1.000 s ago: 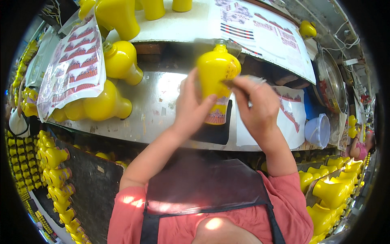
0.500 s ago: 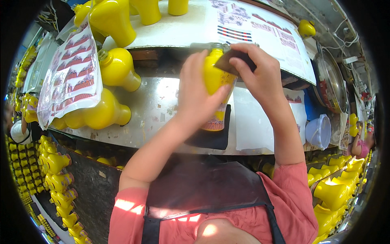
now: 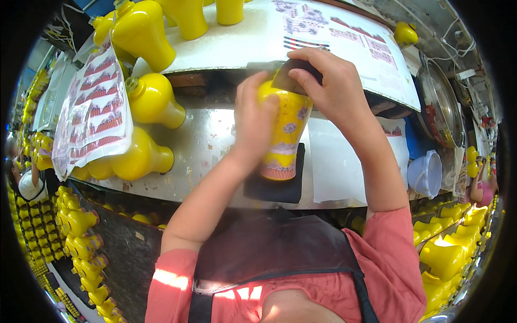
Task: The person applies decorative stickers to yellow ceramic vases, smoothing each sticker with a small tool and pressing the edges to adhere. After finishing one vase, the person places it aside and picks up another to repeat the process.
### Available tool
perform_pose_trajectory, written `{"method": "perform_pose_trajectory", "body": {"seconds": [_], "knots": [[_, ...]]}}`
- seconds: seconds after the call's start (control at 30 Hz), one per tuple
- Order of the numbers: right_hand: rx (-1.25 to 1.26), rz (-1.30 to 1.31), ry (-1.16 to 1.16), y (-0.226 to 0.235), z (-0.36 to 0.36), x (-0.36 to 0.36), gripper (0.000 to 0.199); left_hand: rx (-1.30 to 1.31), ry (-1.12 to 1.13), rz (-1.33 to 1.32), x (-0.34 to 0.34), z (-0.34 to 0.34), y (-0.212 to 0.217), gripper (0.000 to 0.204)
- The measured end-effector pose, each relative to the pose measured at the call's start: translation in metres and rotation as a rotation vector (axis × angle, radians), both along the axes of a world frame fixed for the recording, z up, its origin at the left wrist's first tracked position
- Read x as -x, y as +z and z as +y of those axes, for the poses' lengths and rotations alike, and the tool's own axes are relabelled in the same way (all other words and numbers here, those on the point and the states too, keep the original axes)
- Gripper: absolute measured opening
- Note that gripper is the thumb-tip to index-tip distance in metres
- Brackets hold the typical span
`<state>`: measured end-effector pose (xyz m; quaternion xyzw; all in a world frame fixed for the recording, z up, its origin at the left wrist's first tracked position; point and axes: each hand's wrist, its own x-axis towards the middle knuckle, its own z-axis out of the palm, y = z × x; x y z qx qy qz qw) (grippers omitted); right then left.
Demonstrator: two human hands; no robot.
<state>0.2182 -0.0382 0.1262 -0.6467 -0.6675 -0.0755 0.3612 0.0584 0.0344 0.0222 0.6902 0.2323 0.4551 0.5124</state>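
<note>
A yellow vase (image 3: 285,134), broad at the shoulder and narrower at the foot, stands in front of me with purple flowers and a patterned band near its base. Under its foot lies a black cloth (image 3: 293,189). My left hand (image 3: 254,121) is closed round the vase's left side, its fingers slightly blurred. Between the thumb and fingers of my right hand (image 3: 335,86) is a thin dark flat scraper (image 3: 291,76), its edge against the vase's shoulder. The vase's neck is mostly hidden behind the scraper and my hands.
Printed decal sheets lie on the raised white shelf (image 3: 247,40) and over yellow vases at the left, one such sheet (image 3: 99,107) hanging in front. More plain vases (image 3: 156,100) lie beside it. A pale bucket (image 3: 425,173) stands right. Rows of vases (image 3: 81,237) flank the bench.
The vase has turned, so its purple flowers now face me. My right hand and the scraper have shifted slightly left, and my left hand has moved lower on the vase.
</note>
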Motion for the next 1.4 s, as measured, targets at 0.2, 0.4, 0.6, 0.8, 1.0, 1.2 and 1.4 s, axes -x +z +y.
{"method": "perform_pose_trajectory", "body": {"seconds": [0.2, 0.4, 0.6, 0.8, 1.0, 1.2, 1.4], "knots": [[-0.068, -0.149, -0.013, -0.001, -0.002, -0.007, 0.021, 0.034, -0.065, 0.028, 0.006, -0.003, 0.009, 0.046], [-0.203, -0.397, 0.165, -0.013, -0.047, 0.031, 0.027, 0.381, -0.185, -0.206, 0.014, 0.001, 0.016, 0.037], [-0.243, -0.318, 0.134, -0.022, -0.067, 0.049, 0.027, 0.238, -0.221, 0.013, 0.012, 0.013, 0.029, 0.034], [-0.110, -0.204, 0.361, -0.039, -0.083, 0.058, 0.027, -0.181, -0.008, 0.132, -0.001, 0.008, 0.020, 0.037], [-0.185, -0.095, 0.134, -0.050, -0.093, 0.051, 0.026, -0.034, -0.089, 0.008, 0.000, 0.017, -0.002, 0.036], [-0.052, 0.287, -0.015, -0.065, -0.102, 0.053, 0.020, -0.017, -0.095, -0.011, 0.001, 0.018, -0.007, 0.038], [-0.207, 0.436, -0.077, -0.073, -0.102, 0.058, 0.022, -0.366, 0.046, 0.114, 0.012, 0.001, 0.002, 0.044]]}}
